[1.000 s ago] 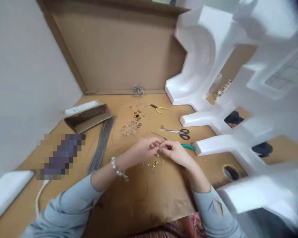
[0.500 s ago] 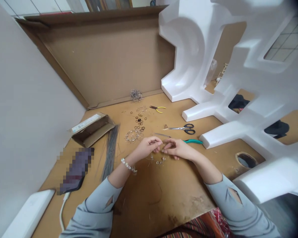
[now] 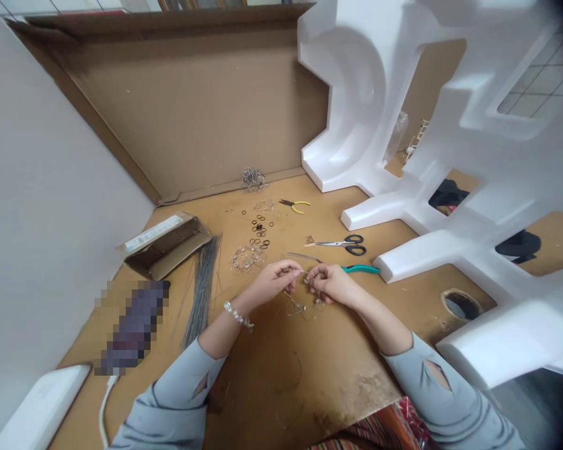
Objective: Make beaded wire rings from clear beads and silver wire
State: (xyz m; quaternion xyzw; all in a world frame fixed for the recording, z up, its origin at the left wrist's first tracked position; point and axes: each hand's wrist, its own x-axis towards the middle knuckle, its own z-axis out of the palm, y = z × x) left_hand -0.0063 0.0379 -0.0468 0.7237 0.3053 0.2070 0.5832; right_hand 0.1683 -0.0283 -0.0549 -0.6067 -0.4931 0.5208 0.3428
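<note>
Both hands meet over the middle of the table, fingertips close together. My left hand (image 3: 278,278) pinches a thin wire end. With thumb and fingers closed, my right hand (image 3: 334,284) grips the same beaded wire (image 3: 304,309), close to a clear bead. The rest of this wire, with several clear beads, hangs in a loose loop below the fingers. Behind my right hand lie green-handled pliers (image 3: 362,269), their head partly hidden. Black-handled scissors (image 3: 344,244) rest farther back. Beyond my left hand sits a ring of beaded wire (image 3: 248,257).
Several dark small rings (image 3: 259,227), yellow-handled pliers (image 3: 295,205) and a wire tangle (image 3: 253,179) lie toward the back. Left are straight grey wires (image 3: 201,294), an open cardboard box (image 3: 169,247) and a white power bank (image 3: 42,406). White foam (image 3: 413,255) borders the right.
The camera view has swung, shifting the scene. The fingertips drew slightly apart, then closer again, and the beaded loop now hangs lower and wider beneath my right hand.
</note>
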